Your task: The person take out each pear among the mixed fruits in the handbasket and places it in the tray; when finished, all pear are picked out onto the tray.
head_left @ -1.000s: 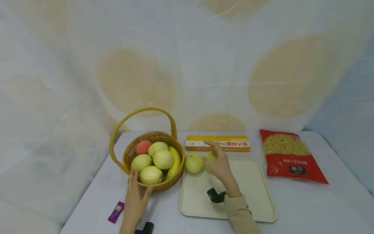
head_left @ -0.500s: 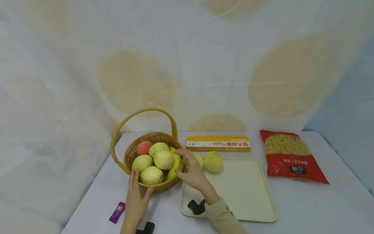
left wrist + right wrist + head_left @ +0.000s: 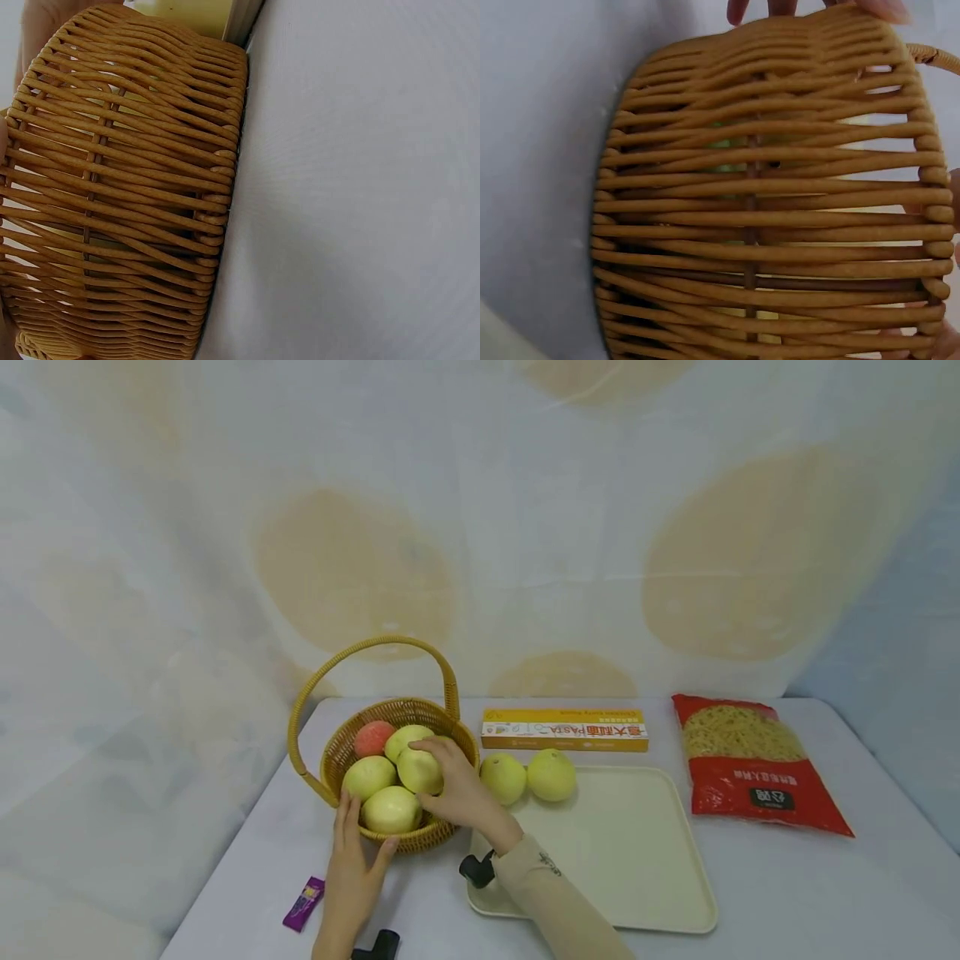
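In the head view, a wicker basket point(image 3: 420, 839) with a tall handle holds several pale green apples and a red peach-like fruit point(image 3: 373, 738). My right hand point(image 3: 461, 789) reaches over its right rim, fingers and thumb curled round a green apple point(image 3: 418, 771) on top of the pile. The banana seen earlier is hidden behind that hand. My left hand point(image 3: 356, 868) rests against the basket's front left side, fingers stretched along the rim, thumb apart at the front. Both wrist views show mostly the woven wall point(image 3: 120, 180), with fingers at its edge.
Two green apples point(image 3: 551, 775) sit at the back left of a cream tray point(image 3: 622, 860). Behind it lies a pasta box point(image 3: 565, 730). A red pasta bag point(image 3: 757, 768) lies at the right. A small purple packet point(image 3: 303, 904) is near my left wrist.
My right hand has moved left from an apple on the tray, past the tray's edge, to the apple in the basket. The left hand stays at the basket.
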The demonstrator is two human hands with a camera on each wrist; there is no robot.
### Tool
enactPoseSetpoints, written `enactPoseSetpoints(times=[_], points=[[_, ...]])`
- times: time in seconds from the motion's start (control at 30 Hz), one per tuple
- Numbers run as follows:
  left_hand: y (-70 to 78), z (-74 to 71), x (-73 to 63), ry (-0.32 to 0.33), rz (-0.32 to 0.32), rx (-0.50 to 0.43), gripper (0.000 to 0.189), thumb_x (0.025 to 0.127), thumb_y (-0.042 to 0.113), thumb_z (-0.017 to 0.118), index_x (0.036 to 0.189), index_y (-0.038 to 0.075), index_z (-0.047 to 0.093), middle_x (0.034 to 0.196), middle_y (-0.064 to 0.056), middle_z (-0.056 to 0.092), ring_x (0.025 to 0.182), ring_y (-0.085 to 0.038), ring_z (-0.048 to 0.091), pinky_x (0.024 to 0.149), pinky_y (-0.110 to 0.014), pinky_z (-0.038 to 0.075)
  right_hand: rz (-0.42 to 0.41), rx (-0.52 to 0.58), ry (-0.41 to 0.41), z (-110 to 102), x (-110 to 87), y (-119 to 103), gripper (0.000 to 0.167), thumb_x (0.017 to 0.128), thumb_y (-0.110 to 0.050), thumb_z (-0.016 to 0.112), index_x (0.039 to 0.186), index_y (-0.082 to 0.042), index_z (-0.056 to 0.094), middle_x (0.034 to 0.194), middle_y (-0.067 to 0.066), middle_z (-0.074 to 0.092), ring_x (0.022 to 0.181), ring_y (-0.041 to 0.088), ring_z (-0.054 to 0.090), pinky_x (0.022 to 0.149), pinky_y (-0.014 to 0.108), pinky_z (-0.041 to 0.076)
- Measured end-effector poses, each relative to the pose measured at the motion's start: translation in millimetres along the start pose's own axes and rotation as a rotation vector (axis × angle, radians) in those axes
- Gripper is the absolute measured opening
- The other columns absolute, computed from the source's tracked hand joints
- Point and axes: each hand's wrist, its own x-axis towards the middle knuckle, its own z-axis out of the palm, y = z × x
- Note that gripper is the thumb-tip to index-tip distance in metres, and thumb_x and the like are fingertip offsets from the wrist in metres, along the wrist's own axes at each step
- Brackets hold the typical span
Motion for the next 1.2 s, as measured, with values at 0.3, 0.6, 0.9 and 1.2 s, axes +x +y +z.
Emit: enactPoseSetpoints(times=[0.3,0.6,0.9,1.2], points=[[-1.4,-1.6,-4.9,-0.011,-0.016,-0.002,0.082,0.094,0.033,0.062,0.155,0.004,0.016,0.163,-0.017,0.009,0.142,-0.049,0.025,0.107,-0.065,0.032,0.051,-0.186,-0.107,10,17.4,-6,0.075,0.081,-0.009,0.075,0.145,-0.019,0.039,0.147,0.01,0.042,0.133,0.027,0.044,0.104,0.041,0.047],[0.1,4.9,-5.5,-0.015,-0.016,-0.01,0.081,0.094,0.032,0.063,0.154,0.002,0.017,0.163,-0.018,0.01,0.142,-0.049,0.025,0.107,-0.065,0.033,0.097,-0.216,0.017,12,6.9,-4,0.073,0.076,-0.008,0.079,0.14,-0.022,0.047,0.141,0.011,0.045,0.128,0.029,0.046,0.093,0.039,0.052],[-1.8,7.8,-5.2,-0.006,-0.001,-0.006,0.082,0.094,0.032,0.063,0.155,0.004,0.016,0.162,-0.018,0.01,0.141,-0.05,0.026,0.106,-0.065,0.034,0.086,0.133,0.161,3,-4.8,4,0.072,0.077,-0.012,0.077,0.14,-0.021,0.045,0.141,0.009,0.042,0.125,0.027,0.048,0.095,0.045,0.049],[-3.7,4.0,-1.0,-0.009,0.0,-0.005,0.084,0.093,0.034,0.064,0.155,0.006,0.016,0.164,-0.015,0.008,0.142,-0.048,0.025,0.108,-0.064,0.033,0.11,0.397,0.273,-44,-40.8,9,0.072,0.079,-0.003,0.074,0.142,-0.017,0.043,0.145,0.008,0.041,0.129,0.033,0.044,0.096,0.05,0.05]])
